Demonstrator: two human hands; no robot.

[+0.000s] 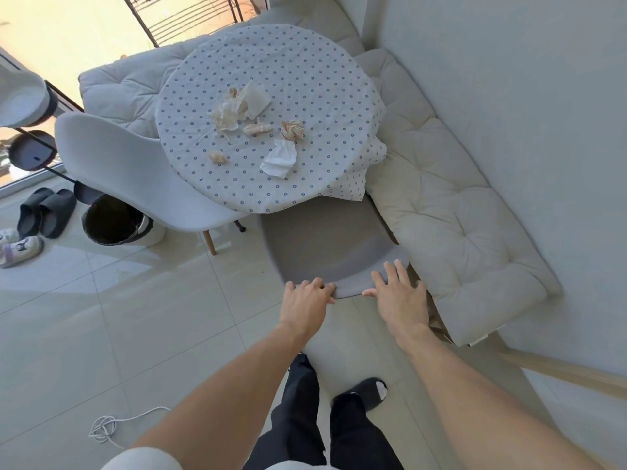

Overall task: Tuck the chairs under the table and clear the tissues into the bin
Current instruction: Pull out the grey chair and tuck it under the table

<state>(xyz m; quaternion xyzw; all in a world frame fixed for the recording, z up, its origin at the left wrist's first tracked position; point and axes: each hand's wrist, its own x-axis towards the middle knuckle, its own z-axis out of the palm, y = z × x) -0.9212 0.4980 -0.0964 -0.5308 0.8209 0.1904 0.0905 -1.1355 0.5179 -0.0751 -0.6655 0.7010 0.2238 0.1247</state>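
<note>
A grey chair (325, 245) stands at the near side of the round table (322, 62), its seat partly under the dotted cloth. My left hand (307, 301) grips the top edge of its backrest. My right hand (400, 296) lies on the same edge with fingers spread flat. A second, pale chair (135, 171) stands at the table's left, its seat under the cloth edge. Several crumpled tissues lie on the table: a white one (279, 159), a stained ball (292, 129) and a heap (239, 108). The bin (117, 222), lined in black, stands on the floor behind the pale chair.
A cushioned bench (451, 215) runs along the wall at the right and behind the table. Black slippers (45, 212) and small shoes (18, 247) lie at the left. A white cable (108, 427) is coiled on the tiles near my legs.
</note>
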